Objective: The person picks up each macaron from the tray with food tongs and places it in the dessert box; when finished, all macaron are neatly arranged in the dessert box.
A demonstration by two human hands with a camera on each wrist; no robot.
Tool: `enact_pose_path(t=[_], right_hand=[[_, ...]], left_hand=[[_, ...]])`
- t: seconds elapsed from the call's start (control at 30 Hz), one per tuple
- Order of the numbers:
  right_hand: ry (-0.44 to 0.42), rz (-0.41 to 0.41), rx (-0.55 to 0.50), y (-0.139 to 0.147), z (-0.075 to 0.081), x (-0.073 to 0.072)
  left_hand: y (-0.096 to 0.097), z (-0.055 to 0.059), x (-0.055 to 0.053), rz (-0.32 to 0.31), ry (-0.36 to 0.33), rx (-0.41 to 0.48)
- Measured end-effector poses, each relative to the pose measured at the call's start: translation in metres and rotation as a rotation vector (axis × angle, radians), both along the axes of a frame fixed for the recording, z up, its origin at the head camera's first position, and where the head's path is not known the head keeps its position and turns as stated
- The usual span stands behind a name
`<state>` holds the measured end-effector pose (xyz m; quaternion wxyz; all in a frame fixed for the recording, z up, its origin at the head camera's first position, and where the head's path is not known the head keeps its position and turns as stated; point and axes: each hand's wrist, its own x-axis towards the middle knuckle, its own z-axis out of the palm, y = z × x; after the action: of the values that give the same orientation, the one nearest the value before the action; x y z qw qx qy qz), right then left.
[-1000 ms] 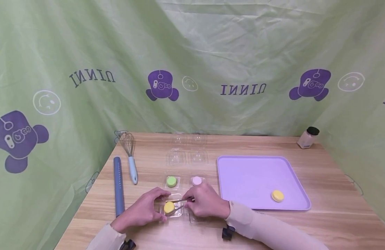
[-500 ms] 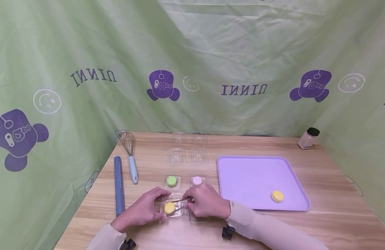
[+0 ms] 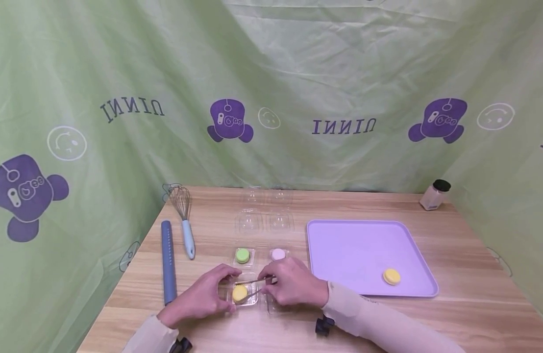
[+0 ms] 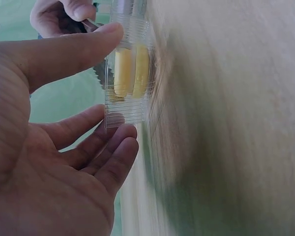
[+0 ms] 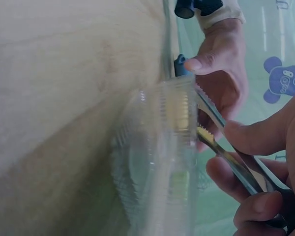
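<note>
My left hand (image 3: 204, 294) holds a clear plastic box (image 4: 128, 115) between thumb and fingers, at its near and far sides. In the box lies a yellow macaron (image 3: 239, 293), its two shells and pale filling visible through the wall. My right hand (image 3: 293, 283) grips metal tongs (image 5: 238, 167) with serrated tips. The tongs' arms stand apart, their tips over the box on either side of the macaron. Behind it, a green macaron (image 3: 242, 255) and a pink macaron (image 3: 278, 254) sit in similar boxes. Another clear box (image 3: 271, 308) is partly hidden below my right hand.
A purple tray (image 3: 342, 245) at the right bears another yellow macaron (image 3: 391, 276). On the left lie a whisk (image 3: 187, 235) and a blue bar (image 3: 167, 260). Clear domed lids (image 3: 249, 222) lie farther back. A jar with a dark lid (image 3: 434, 195) stands at the back right.
My right hand and the tongs have shifted slightly to the right, the tips drawing back a little. The left hand, the box and the macarons have stayed nearly still.
</note>
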<state>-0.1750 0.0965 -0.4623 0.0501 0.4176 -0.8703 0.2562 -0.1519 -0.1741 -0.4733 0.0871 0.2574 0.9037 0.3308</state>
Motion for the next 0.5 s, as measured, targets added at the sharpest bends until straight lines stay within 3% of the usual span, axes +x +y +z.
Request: enact_pose_path(t=[0.17, 0.3, 0.5], right_hand=[[-0.053, 0.013, -0.023, 0.006, 0.006, -0.002], [-0.032, 0.013, -0.059, 0.012, 0.013, -0.007], [-0.009, -0.003, -0.185, 0.025, 0.025, -0.015]], left_hand=[[0.000, -0.001, 0.001, -0.005, 0.003, -0.004], [0.000, -0.001, 0.001, 0.005, -0.007, 0.008], [0.000, 0.006, -0.002, 0.032, 0.040, 0.034]])
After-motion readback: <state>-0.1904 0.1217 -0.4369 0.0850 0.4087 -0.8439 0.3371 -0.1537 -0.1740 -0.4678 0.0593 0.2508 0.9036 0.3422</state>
